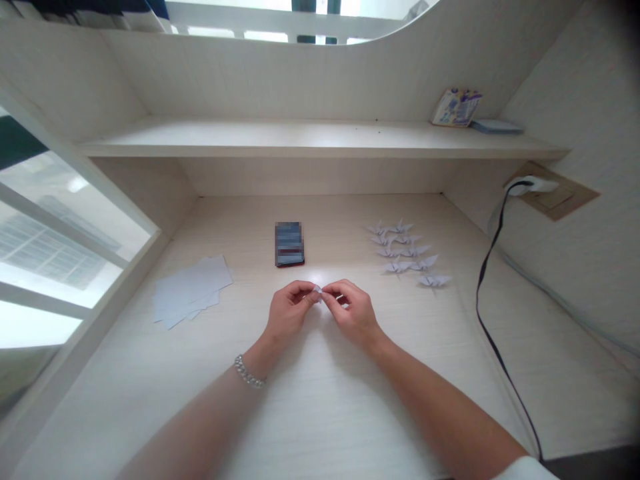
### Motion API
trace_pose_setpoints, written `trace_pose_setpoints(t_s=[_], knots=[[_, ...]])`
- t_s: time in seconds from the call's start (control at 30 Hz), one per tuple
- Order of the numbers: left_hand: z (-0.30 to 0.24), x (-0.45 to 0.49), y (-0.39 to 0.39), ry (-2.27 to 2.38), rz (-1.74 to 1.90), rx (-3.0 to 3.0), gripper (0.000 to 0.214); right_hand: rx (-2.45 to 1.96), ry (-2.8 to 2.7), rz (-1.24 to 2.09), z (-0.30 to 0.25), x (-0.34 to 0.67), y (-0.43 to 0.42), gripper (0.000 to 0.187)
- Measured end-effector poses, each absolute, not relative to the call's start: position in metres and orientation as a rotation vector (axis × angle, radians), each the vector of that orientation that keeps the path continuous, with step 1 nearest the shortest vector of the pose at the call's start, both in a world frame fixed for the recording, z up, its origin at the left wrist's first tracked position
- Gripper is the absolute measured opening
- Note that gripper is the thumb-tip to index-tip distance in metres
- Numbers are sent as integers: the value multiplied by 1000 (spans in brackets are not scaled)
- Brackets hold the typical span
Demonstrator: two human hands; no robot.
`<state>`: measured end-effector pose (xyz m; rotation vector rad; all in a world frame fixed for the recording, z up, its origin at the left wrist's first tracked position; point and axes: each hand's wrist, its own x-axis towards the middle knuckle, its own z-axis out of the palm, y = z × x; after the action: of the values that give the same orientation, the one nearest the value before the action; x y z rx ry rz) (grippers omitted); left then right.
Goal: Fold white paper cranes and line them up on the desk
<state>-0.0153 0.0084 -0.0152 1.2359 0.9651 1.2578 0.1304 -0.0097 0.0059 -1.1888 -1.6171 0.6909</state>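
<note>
At the far left of the pale wood-grain desk, several blank white paper sheets lie overlapping in a loose, fanned pile. Next comes a silver chain-link bracelet, worn on the wrist of the left hand, whose thumb and forefinger are closed in a pinch. Just beyond that hand lies a dark rectangular smartphone, its screen facing up. At the middle, near the phone, a small folded piece of white paper is held between both hands, mostly hidden by the fingers; the right hand pinches its other side, thumb and forefinger also closed on it. Farther right, well apart from the hands, small white folded-paper cranes stand in close rows, and past them a flat black cord hangs from a beige rectangular wall socket
</note>
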Motion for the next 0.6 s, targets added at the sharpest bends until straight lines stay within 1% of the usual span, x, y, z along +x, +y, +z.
trace_pose_setpoints(t_s=[0.27,0.6], knots=[[-14,-14,7,951,1244,1253,15,-1185,-1662,638,5,129,-11,10],[-11,-13,6,947,1240,1257,14,-1185,-1684,672,4,130,-9,11]])
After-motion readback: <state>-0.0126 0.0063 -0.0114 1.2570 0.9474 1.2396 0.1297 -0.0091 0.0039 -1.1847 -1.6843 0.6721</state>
